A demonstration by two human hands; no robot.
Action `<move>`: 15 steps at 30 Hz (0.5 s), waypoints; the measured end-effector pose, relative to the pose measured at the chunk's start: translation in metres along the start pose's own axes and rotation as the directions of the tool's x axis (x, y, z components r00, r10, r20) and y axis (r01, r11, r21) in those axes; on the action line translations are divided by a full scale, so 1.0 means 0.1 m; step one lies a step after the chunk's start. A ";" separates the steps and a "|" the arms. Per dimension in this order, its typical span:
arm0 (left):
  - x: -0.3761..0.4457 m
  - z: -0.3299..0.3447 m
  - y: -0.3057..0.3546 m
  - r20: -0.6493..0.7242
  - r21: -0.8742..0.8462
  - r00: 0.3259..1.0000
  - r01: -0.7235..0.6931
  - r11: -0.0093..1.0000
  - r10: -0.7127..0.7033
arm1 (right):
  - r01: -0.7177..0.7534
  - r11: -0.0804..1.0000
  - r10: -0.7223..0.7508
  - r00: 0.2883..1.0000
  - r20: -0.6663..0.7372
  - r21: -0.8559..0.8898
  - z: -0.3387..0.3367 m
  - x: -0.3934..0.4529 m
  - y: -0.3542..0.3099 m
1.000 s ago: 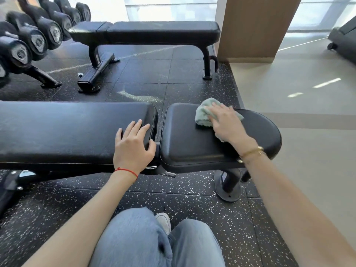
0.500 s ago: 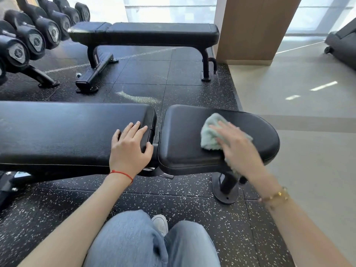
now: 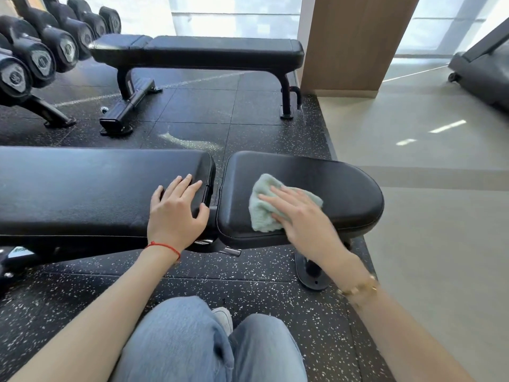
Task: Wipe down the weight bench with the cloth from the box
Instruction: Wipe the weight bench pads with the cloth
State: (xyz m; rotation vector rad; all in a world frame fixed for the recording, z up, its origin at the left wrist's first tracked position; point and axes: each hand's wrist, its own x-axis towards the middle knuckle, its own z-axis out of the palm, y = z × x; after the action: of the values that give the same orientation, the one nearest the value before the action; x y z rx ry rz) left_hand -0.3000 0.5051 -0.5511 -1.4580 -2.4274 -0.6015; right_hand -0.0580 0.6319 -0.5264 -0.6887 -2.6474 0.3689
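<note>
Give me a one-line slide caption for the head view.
Right hand presses green cloth on bench seat pad; left hand braces.

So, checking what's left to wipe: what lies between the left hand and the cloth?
In the head view, the gap between the long pad and seat pad; left hand, cloth.

Bright daylight from blown-out windows (image 3: 234,15) at top, glare streaks on pale floor (image 3: 429,150), sheen on black bench (image 3: 316,172), right hand (image 3: 303,216) motion-blurred, wide-angle bending at edges

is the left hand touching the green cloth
Apart. The head view shows the left hand resting on the long bench pad, with the pad gap separating it from the cloth.
</note>
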 end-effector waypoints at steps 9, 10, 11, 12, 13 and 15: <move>0.01 0.04 0.01 -0.020 0.008 1.000 0.016 1.000 -0.016 | -0.450 0.888 0.430 0.885 -0.177 -0.094 -0.28 0.42 0.84; 0.01 0.04 0.01 -0.022 0.005 1.000 0.019 1.000 -0.018 | -0.414 0.903 0.393 0.904 -0.171 -0.114 -0.20 0.54 0.71; 0.01 0.04 0.02 -0.021 0.001 1.000 0.020 1.000 -0.020 | -0.361 0.925 0.341 0.927 -0.158 -0.120 -0.09 0.63 0.55; 0.01 0.03 0.02 -0.018 -0.002 1.000 0.021 1.000 -0.021 | -0.290 0.950 0.274 0.952 -0.136 -0.119 0.02 0.67 0.37; 0.01 0.03 0.02 -0.015 -0.002 1.000 0.020 1.000 -0.020 | -0.214 0.970 0.202 0.973 -0.108 -0.116 0.12 0.64 0.18; 0.00 0.01 0.00 -0.009 -0.004 1.000 0.016 1.000 -0.016 | -0.108 0.991 0.103 0.993 -0.063 -0.085 0.24 0.45 -0.09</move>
State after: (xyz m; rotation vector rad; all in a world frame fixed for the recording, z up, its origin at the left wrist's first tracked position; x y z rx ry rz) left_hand -0.2997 0.5061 -0.5522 -1.4360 -2.4349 -0.6151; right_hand -0.1081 0.6440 -0.5318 -0.8568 -2.5915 0.2581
